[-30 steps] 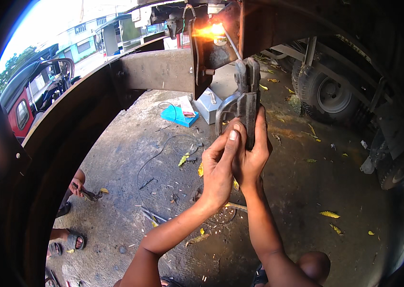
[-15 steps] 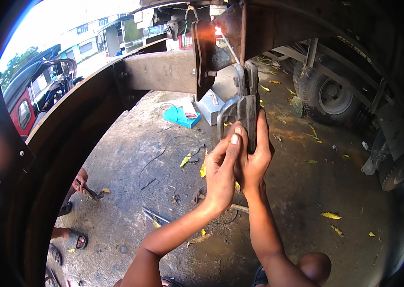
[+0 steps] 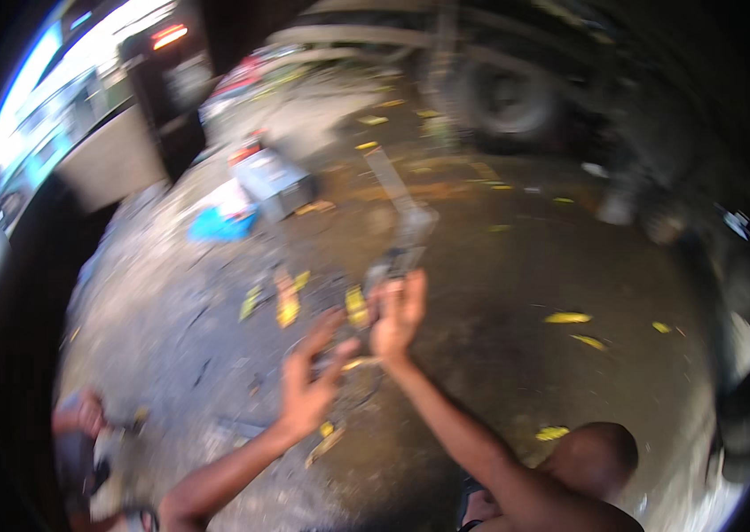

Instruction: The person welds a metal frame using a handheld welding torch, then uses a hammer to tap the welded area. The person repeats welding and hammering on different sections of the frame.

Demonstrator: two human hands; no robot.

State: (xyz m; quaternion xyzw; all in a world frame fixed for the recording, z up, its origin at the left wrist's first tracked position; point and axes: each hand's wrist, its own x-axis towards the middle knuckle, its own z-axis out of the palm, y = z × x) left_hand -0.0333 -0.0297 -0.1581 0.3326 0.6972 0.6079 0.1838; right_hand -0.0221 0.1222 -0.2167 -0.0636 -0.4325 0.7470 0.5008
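My right hand is closed around an electrode holder, which is smeared by motion. A welding rod juts up and to the left from the holder's jaws. Lower and to the left, my left hand is raised off the holder with its fingers spread and nothing in them. At the upper left a spot of fresh weld glows orange on a dark steel part, well away from the rod.
A steel beam runs along the left. On the concrete floor stand a grey metal box and a bright blue item. Another person's hand shows at lower left. A truck wheel is at the far right; yellow leaves lie about.
The bright arc has stopped, leaving a glowing spot. The holder and rod have come away from the steel and down. My left hand has let go of the right hand and holder. The view has swung right.
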